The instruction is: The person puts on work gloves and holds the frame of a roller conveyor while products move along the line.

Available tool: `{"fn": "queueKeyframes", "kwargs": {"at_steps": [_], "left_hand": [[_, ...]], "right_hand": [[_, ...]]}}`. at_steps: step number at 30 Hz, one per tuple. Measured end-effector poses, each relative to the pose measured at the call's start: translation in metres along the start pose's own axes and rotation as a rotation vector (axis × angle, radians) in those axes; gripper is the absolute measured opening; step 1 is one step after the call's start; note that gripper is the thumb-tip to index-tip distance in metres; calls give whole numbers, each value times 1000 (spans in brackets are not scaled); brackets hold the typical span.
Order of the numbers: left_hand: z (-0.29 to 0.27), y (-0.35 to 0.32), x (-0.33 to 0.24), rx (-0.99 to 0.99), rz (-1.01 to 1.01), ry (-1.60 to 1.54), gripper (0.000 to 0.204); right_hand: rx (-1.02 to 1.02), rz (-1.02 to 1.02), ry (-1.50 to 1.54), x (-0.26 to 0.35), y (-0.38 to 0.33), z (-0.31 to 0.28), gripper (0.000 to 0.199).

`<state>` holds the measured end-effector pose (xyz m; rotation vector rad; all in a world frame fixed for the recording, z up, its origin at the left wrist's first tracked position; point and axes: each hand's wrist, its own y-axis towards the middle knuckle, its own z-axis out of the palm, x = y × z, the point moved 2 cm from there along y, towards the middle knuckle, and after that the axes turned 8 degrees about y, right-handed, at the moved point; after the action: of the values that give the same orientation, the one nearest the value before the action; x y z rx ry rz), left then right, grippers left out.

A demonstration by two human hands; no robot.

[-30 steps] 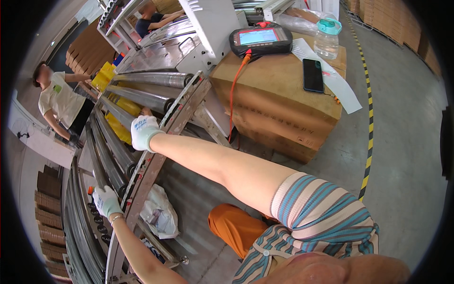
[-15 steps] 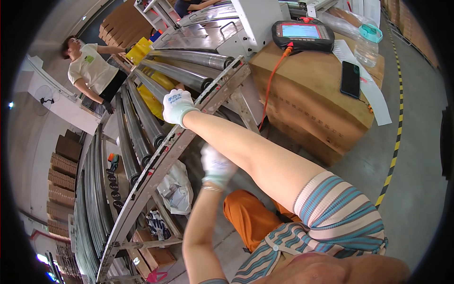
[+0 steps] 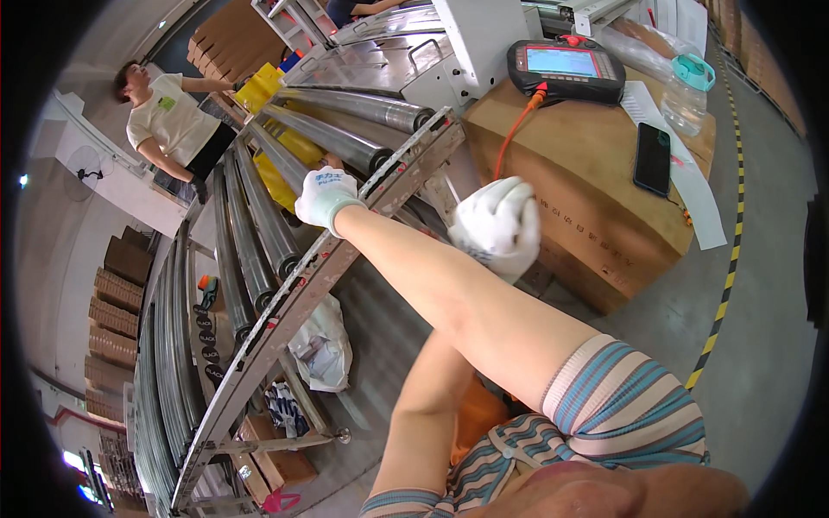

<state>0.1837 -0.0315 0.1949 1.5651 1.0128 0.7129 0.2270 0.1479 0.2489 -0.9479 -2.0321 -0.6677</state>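
My right hand [image 3: 328, 197], in a white knit glove, is closed over the near end of a metal roller [image 3: 278, 155], beside the slanted rail [image 3: 345, 237] of a roller rack. Its fingertips are partly hidden. The right forearm reaches across the view from the right. Under that forearm, my left arm crosses to the right. My left hand [image 3: 496, 229], gloved the same way, hovers in front of a large brown carton [image 3: 587, 164] with its fingers curled. Whatever lies inside those fingers, if anything, cannot be seen.
On the carton are a handheld controller [image 3: 566, 69] with an orange cable, a black phone [image 3: 652, 160], a paper strip [image 3: 698, 198] and a water bottle [image 3: 688, 95]. Another person [image 3: 177, 129] stands beyond the rollers. A white plastic bag [image 3: 321, 345] hangs below the rail.
My left hand has swung up and rightward, passing beneath the right forearm to the carton's front. My right hand stays at the roller end. The view has shifted slightly.
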Motion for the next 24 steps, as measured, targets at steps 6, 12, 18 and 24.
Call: {"fn": "queueKeyframes", "kwargs": {"at_steps": [6, 12, 18, 24], "left_hand": [[-20, -1, 19, 400, 67, 194, 13], [-62, -27, 77, 1123, -318, 393, 10], [-170, -21, 90, 841, -52, 680, 12], [-246, 36, 152, 431, -314, 1068, 21]], "right_hand": [[-8, -43, -37, 0, 0, 4, 38], [-23, -130, 97, 6, -2, 4, 39], [-2, -129, 12, -3, 3, 3, 40], [49, -56, -119, 5, 0, 7, 51]]}}
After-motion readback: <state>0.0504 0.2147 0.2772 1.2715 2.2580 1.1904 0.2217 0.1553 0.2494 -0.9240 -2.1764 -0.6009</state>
